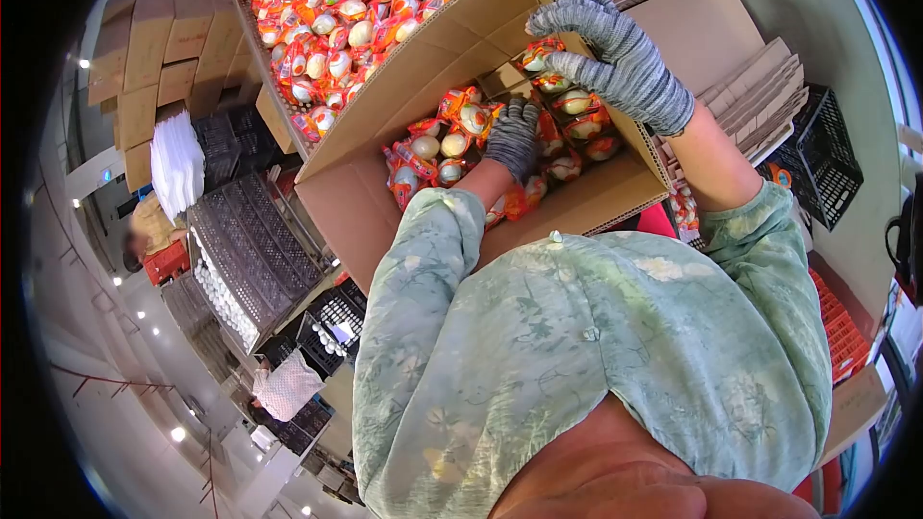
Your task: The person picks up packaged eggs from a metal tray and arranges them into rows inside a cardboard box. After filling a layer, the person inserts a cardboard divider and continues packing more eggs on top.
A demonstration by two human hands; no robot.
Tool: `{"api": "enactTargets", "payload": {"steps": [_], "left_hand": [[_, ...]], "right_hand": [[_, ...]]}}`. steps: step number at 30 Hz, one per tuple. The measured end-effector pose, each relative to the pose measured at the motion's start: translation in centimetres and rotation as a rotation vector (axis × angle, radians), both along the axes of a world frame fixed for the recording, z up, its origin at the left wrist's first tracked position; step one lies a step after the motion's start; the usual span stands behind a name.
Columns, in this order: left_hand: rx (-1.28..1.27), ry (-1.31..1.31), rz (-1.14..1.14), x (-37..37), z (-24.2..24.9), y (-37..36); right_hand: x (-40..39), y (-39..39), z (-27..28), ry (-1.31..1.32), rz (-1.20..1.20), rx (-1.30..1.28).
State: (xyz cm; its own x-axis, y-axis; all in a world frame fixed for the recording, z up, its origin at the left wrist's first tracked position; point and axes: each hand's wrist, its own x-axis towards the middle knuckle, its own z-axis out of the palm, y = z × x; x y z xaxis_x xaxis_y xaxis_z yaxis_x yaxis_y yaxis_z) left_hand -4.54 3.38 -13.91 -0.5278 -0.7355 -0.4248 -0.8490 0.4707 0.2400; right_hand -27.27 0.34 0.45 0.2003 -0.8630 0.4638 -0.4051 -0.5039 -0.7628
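Left hand [512,137] half-buried among egg packets [452,144] in carton [404,77].

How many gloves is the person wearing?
2. The left glove is down inside the cardboard box on the egg packets; the right glove is at the box's far side, touching packets.

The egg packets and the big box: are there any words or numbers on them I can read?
No readable text anywhere.
Packets in the cardboard box: orange printing, too small and blurred to read.
Packets on the table pile: also too blurred.
Cardboard box: plain brown walls, no print showing.
Left hand and right hand: grey gloves, no marks.
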Motion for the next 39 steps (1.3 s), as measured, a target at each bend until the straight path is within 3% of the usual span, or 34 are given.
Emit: {"api": "enactTargets", "payload": {"steps": [6,12,15,18,21,24,27,30,33,34,39], "left_hand": [[0.024,-0.011,0.117,-1.1,1.7,0.3],[0.158,0.161,0.138,2.7,-0.9,-1.4],[0.296,0.245,0.026,4.7,-1.3,-1.9],[0.164,0.197,-0.089,4.5,-1.3,-1.5],[0.379,0.307,0.124,3.4,-1.2,-2.4],[0.428,0.413,0.186,3.6,-3.8,-3.1],[0.296,0.181,0.034,4.3,-5.6,-3.1],[0.14,-0.074,-0.088,1.6,-2.0,-2.1],[0.252,-0.257,0.005,0.0,-1.7,-3.0],[0.184,-0.246,-0.093,-0.1,-1.2,-3.3],[0.137,-0.018,-0.069,0.5,-3.1,-3.3]], "right_hand": [[0.2,0.1,0.2,-0.021,0.006,0.006],[0.2,0.3,-0.1,-0.014,-0.029,0.003],[0.3,0.3,-0.1,-0.03,-0.026,0.004],[0.3,0.4,-0.2,-0.029,-0.021,0.016],[0.3,0.3,0.2,-0.032,0.003,0.01],[0.1,0.2,0.2,-0.047,0.007,0.011],[0.3,0.1,-0.1,-0.066,0.006,0.019],[0.2,0.2,0.1,-0.034,-0.012,0.01],[0.3,0.4,0.1,-0.037,-0.013,0.028],[0.4,0.3,-0.1,-0.053,-0.008,0.029],[0.2,0.3,-0.1,-0.044,-0.016,0.039]]}}
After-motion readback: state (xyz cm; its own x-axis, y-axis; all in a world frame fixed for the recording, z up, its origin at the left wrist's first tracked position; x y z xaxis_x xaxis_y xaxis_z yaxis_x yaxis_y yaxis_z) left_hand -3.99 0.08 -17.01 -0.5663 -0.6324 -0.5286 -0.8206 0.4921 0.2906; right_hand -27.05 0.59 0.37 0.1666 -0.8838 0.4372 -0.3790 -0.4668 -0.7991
